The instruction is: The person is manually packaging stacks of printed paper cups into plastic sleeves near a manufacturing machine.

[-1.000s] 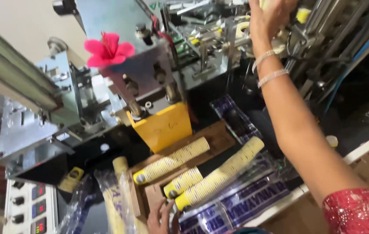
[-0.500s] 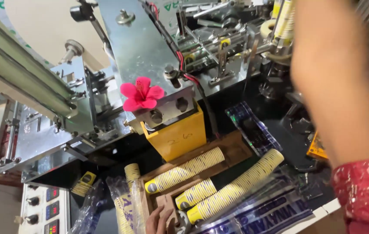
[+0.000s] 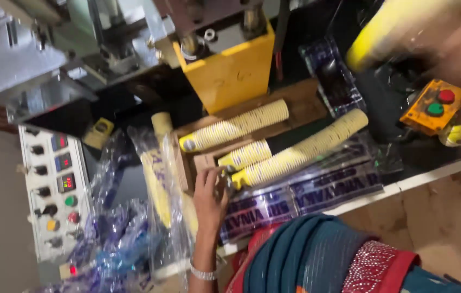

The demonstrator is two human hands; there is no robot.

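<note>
Left hand [image 3: 210, 191] reaches up from the lower middle of the head view, fingers bent, fingertips [image 3: 220, 174] at the near end of a long stack of yellow paper cups [image 3: 301, 149]; whether it grips the stack or only touches it cannot be told. That stack lies slanted on its side, far end up to the right, resting over a clear printed plastic sleeve [image 3: 306, 192]. Just beside it, in a shallow wooden tray [image 3: 301, 100], lie two more stacks: a short one [image 3: 246, 154] and a longer one [image 3: 236, 127], both slanted the same way. Right hand [image 3: 458, 43] is a blur at top right with a yellow blurred stack [image 3: 387, 27] against it; its grip cannot be told. A yellow machine block [image 3: 233, 73] stands above the tray. A grey control panel [image 3: 51, 190] sits at left, crumpled clear plastic bags [image 3: 116, 239] beside it. A small orange button box [image 3: 431, 106] sits at right.
</note>
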